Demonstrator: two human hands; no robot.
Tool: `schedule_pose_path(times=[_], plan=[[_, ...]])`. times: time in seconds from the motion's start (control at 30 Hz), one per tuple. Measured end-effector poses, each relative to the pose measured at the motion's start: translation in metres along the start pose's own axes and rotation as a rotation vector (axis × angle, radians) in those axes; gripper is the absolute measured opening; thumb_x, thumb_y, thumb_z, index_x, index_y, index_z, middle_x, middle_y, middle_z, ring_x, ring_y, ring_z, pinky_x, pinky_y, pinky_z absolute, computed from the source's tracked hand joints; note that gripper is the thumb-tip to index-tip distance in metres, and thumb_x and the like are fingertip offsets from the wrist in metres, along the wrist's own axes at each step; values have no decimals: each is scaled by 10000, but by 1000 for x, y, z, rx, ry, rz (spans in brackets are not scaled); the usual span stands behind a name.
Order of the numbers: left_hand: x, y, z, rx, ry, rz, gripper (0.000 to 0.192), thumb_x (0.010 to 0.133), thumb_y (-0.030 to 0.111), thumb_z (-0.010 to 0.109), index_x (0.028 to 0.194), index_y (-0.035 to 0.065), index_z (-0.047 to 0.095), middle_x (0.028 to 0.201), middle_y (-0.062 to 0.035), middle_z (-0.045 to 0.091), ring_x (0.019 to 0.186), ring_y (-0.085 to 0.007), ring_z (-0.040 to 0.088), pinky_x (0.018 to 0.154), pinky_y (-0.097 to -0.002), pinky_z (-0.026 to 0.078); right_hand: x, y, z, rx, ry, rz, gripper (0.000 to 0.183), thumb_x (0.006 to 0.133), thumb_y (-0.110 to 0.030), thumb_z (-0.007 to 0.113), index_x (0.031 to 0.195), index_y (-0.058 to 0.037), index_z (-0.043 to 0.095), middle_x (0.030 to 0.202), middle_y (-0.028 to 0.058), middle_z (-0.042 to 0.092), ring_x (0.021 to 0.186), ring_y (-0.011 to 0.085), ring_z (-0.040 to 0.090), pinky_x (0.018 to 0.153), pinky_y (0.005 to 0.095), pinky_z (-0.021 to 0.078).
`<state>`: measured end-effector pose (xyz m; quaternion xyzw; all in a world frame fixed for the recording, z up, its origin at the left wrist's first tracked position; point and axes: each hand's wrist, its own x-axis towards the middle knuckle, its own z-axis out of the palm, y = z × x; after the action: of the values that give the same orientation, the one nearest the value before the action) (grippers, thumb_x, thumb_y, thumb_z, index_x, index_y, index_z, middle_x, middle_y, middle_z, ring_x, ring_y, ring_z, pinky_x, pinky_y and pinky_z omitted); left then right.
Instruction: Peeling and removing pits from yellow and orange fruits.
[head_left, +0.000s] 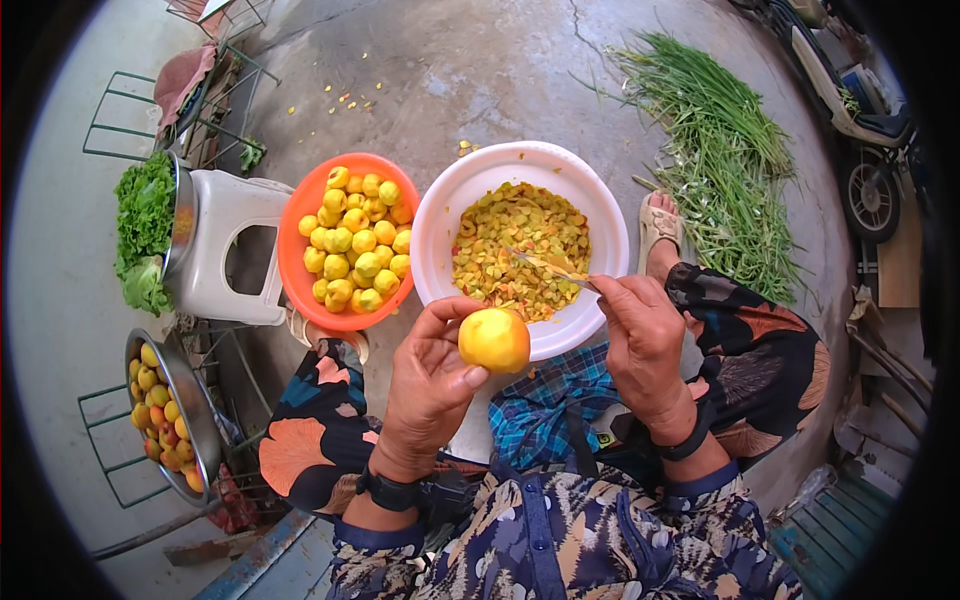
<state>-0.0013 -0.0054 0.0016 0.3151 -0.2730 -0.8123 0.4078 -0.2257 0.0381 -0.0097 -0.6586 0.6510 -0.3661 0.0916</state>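
My left hand (435, 375) holds a peeled yellow fruit (493, 340) between thumb and fingers, at the near edge of a white plastic basin (517, 156). In my right hand (645, 345) is a small knife (559, 271), its blade pointing left over the basin, with a bit of peel on it. Many yellow and reddish peel pieces (517, 232) lie in that basin. Left of it stands an orange plastic basin (294, 304) full of peeled yellow fruits (364, 241). A metal bowl (196, 420) of unpeeled yellow-red fruits (161, 412) is at the far left.
A white plastic stool (217, 292) stands left of the orange basin, beside leafy greens (146, 225) in a metal bowl. Long green stalks (720, 157) lie on the concrete floor at right, near my sandaled foot (661, 232). A parked two-wheeler (870, 187) is far right.
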Motion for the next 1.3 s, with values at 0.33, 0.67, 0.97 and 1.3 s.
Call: schedule_pose_path(times=[0.33,0.67,0.97,1.3], plan=[[3,-9,-5,-306,-23,-122,662,888,241,711,1415,-3,394,1320,-247,552,1226,-347,570,1042,-479,475,2,-16,1,183,132,-168,380,742,85,656,1118,42,686,909,145,653,772,300,632,658,376,505],[6,-10,7,-331,-85,-104,614,969,340,572,1415,-42,392,1373,-258,512,1298,-330,503,1144,-451,360,-5,-25,5,52,98,-437,536,630,-58,668,1160,23,683,1006,107,654,798,240,620,644,345,477],[5,-18,4,-386,-96,-119,661,889,195,717,1426,-8,390,1381,-219,524,1272,-291,541,1104,-401,429,-6,-27,5,37,96,-449,528,645,-59,678,1167,26,677,1012,112,645,805,242,618,649,348,478],[4,-23,-6,-232,4,-95,989,675,390,898,1417,-4,375,1354,-193,527,1262,-316,541,1108,-428,433,-5,-28,8,30,103,-468,511,671,-69,665,1170,39,671,1011,113,646,809,238,618,639,347,477]])
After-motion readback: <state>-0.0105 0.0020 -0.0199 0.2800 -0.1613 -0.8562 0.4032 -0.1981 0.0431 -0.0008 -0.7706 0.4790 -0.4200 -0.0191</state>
